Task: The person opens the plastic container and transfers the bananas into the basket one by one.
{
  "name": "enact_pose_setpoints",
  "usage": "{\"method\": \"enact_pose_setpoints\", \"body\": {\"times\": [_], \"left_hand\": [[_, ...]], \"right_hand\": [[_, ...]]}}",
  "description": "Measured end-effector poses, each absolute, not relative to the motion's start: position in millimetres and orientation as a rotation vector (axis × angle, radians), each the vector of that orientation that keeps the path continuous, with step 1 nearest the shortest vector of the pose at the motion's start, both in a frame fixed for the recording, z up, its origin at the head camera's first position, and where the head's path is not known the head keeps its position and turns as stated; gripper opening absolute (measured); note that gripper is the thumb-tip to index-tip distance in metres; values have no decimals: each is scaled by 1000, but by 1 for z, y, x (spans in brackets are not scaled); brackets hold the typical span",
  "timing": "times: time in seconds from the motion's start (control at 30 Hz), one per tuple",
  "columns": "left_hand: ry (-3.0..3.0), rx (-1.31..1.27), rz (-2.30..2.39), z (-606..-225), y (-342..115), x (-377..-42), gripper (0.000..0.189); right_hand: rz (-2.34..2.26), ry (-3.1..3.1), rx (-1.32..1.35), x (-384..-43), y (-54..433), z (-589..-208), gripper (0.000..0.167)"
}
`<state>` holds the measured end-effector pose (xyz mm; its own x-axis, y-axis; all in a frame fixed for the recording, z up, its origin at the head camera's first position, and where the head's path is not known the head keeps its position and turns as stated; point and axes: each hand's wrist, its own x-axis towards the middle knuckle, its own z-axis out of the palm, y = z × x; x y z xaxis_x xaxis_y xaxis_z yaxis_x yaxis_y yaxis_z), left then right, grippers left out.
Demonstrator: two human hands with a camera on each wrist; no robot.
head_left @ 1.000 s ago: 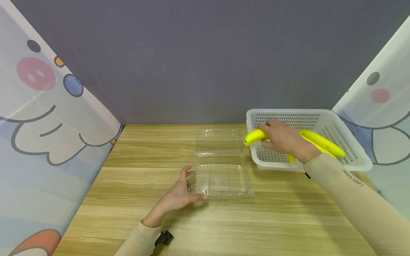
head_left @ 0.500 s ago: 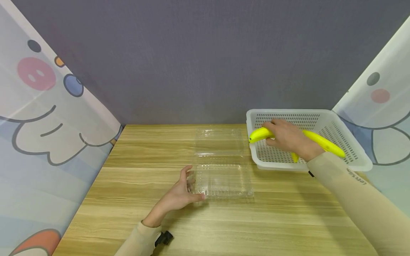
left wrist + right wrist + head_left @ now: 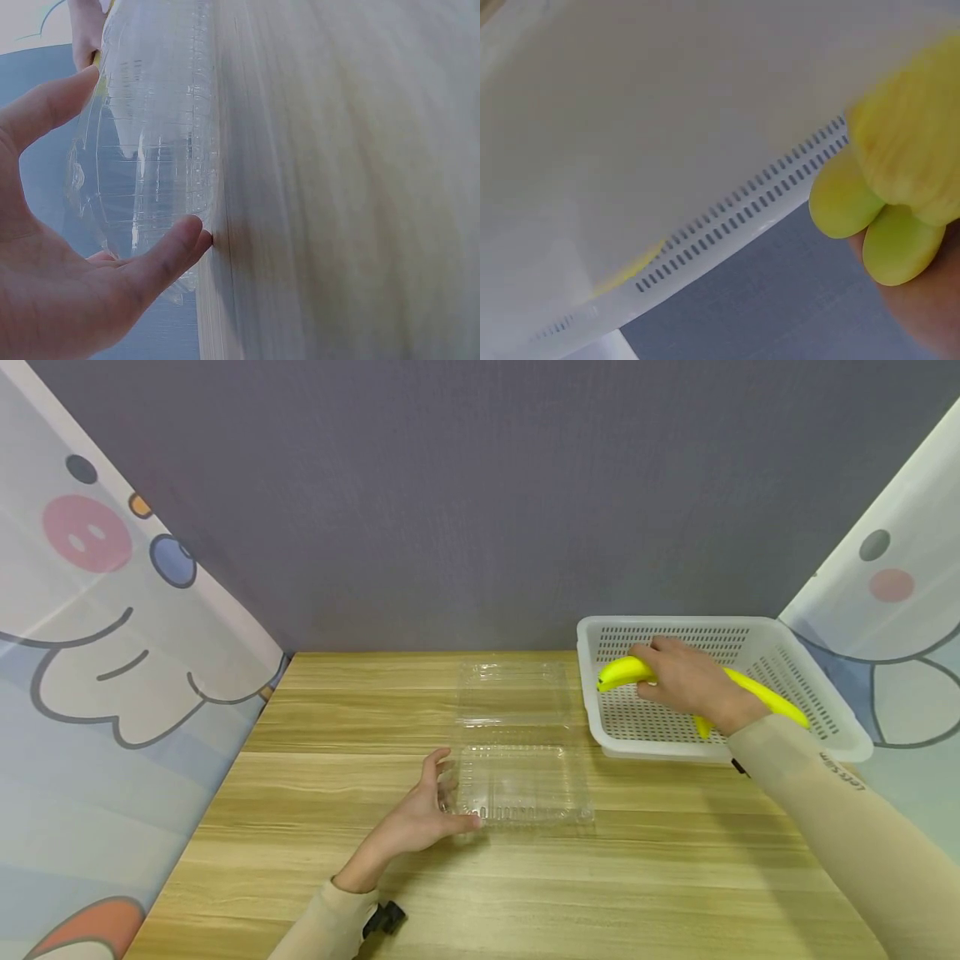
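Observation:
In the head view, my left hand [image 3: 411, 817] steadies the left end of an opened clear plastic clamshell container [image 3: 525, 781], thumb at its near corner and fingers curved round its side. The left wrist view shows thumb and fingers spread about the container's clear wall [image 3: 150, 150]. My right hand [image 3: 686, 681] grips a yellow banana [image 3: 626, 672] from above, over the white basket [image 3: 660, 750]. Another yellow banana [image 3: 780, 703] lies in the basket, partly hidden by the arm. A yellow tip [image 3: 702, 727] shows under the hand; I cannot tell which banana it belongs to.
The container's lid [image 3: 513, 693] lies folded back towards the grey wall [image 3: 450, 527]. The basket stands at the right rear of the wooden table [image 3: 337, 718], its perforated side [image 3: 727, 217] close in the right wrist view. Cartoon-printed panels [image 3: 135, 635] flank the table.
My right hand has moved to the right with the banana, bringing its end from beyond the basket's left rim to inside it. The left hand and container have stayed put.

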<state>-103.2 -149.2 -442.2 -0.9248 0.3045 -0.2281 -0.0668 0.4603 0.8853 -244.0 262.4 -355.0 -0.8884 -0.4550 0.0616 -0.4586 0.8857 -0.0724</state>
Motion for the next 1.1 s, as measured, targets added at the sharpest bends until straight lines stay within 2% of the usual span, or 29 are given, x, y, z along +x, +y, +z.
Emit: {"method": "enact_pose_setpoints", "body": {"times": [0.6, 1.1], "left_hand": [[2365, 210, 1443, -442, -150, -104, 117], [2346, 202, 1457, -442, -150, -105, 117]], "right_hand": [[151, -3112, 575, -253, 290, -375, 52], [168, -3104, 558, -253, 300, -383, 46]]}}
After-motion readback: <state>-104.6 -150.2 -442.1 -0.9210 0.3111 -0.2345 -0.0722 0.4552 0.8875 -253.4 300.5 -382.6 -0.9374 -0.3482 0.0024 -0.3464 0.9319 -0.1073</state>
